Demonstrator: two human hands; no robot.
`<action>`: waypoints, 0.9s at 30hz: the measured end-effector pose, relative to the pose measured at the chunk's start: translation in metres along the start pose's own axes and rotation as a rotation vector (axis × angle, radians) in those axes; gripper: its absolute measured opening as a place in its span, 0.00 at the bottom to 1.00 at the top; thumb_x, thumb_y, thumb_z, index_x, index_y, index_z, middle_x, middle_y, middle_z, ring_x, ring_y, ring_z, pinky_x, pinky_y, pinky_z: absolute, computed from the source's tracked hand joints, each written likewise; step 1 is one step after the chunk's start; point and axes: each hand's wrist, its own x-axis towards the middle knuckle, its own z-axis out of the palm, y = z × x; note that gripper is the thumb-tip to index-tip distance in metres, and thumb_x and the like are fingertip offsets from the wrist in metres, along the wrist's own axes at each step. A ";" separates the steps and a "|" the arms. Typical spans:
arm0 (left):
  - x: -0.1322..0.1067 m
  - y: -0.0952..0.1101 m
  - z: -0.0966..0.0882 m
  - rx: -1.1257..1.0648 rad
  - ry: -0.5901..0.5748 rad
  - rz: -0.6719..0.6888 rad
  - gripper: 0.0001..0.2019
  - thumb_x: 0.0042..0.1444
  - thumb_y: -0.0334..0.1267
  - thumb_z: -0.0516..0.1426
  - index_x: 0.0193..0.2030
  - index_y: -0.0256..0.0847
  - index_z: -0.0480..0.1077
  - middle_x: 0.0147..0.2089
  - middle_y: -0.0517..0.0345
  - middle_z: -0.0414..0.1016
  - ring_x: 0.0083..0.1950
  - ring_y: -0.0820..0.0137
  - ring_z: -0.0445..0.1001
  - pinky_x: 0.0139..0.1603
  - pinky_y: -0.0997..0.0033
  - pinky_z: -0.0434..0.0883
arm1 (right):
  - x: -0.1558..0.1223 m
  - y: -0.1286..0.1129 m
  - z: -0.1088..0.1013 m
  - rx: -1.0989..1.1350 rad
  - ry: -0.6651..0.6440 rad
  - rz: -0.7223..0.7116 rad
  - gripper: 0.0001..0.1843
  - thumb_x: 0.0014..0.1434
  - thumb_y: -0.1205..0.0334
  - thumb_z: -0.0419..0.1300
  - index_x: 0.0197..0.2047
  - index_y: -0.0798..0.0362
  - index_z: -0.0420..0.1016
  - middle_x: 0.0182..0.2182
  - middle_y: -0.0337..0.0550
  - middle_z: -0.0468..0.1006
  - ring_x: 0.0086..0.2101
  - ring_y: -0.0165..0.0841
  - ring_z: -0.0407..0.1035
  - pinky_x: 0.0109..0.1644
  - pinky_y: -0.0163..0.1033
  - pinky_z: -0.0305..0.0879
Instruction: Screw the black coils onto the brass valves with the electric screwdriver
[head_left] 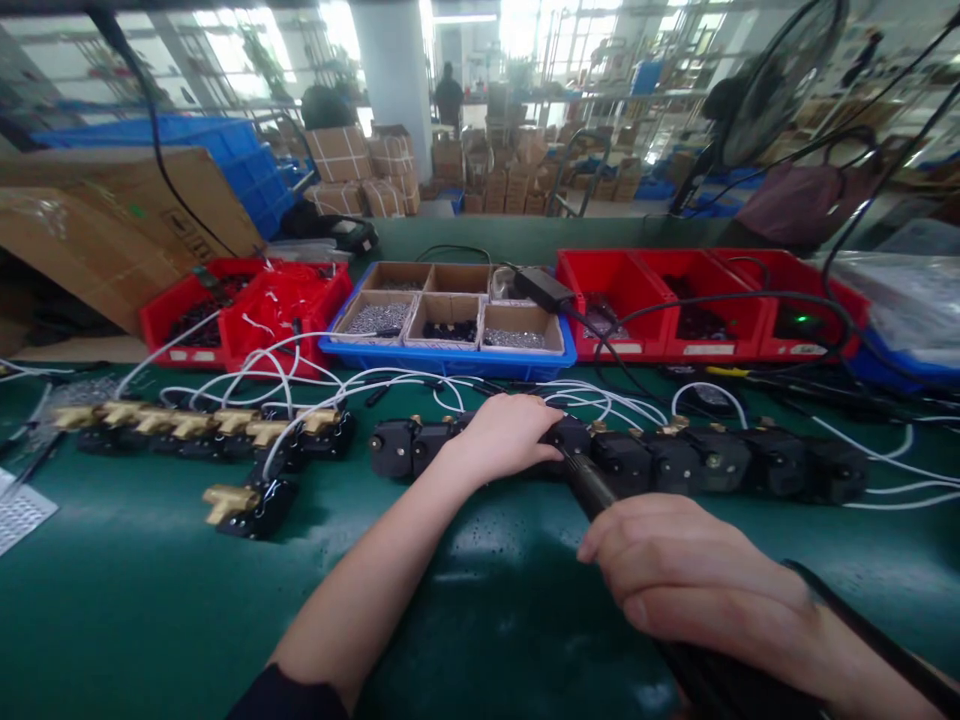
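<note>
My left hand [510, 435] is closed over a black valve actuator in the row, its fingers reaching behind it. The held actuator [574, 435] shows partly beside my thumb. My right hand [682, 570] grips a black power screwdriver [592, 485], whose narrow front end points at that actuator; whether its tip touches a screw is hidden. More black actuators [712, 458] with white cables stand to the right, and one [391, 448] at the row's left end. Left of these lies a row of actuators with brass valve bodies [195, 425], with a single brass valve [231, 503] in front.
Behind the rows stands a blue tray [450, 358] with cardboard compartments of small metal parts. Red bins [697, 350] are at right and another red bin [187, 355] at left. A black power adapter [544, 290] rests on the tray. White cables [405, 372] cross the green table.
</note>
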 end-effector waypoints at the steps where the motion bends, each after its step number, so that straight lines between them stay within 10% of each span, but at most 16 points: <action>1: 0.000 0.000 0.000 -0.005 -0.003 -0.001 0.18 0.61 0.44 0.61 0.55 0.41 0.74 0.49 0.51 0.79 0.49 0.57 0.78 0.46 0.62 0.74 | -0.001 0.002 0.003 0.000 0.009 -0.006 0.11 0.75 0.65 0.46 0.40 0.57 0.64 0.28 0.39 0.70 0.33 0.24 0.71 0.52 0.33 0.72; 12: 0.003 0.000 0.002 -0.026 0.020 0.006 0.16 0.60 0.46 0.61 0.53 0.45 0.75 0.44 0.52 0.78 0.47 0.57 0.78 0.44 0.62 0.74 | 0.005 0.005 0.005 -0.010 0.087 -0.044 0.11 0.70 0.55 0.53 0.43 0.55 0.64 0.28 0.40 0.71 0.32 0.27 0.72 0.46 0.34 0.72; 19: 0.005 0.001 0.006 -0.017 0.044 0.009 0.14 0.59 0.46 0.61 0.47 0.43 0.78 0.42 0.51 0.80 0.46 0.56 0.79 0.46 0.60 0.73 | 0.010 0.002 0.004 -0.136 0.041 0.022 0.08 0.64 0.68 0.59 0.38 0.54 0.61 0.26 0.37 0.71 0.31 0.26 0.72 0.46 0.33 0.71; 27: -0.028 -0.018 -0.009 -0.026 0.032 0.017 0.39 0.51 0.49 0.68 0.66 0.39 0.62 0.59 0.44 0.75 0.61 0.55 0.73 0.66 0.50 0.62 | 0.011 -0.017 0.013 -0.015 0.061 0.066 0.16 0.75 0.63 0.43 0.35 0.56 0.63 0.26 0.41 0.71 0.32 0.26 0.72 0.50 0.35 0.73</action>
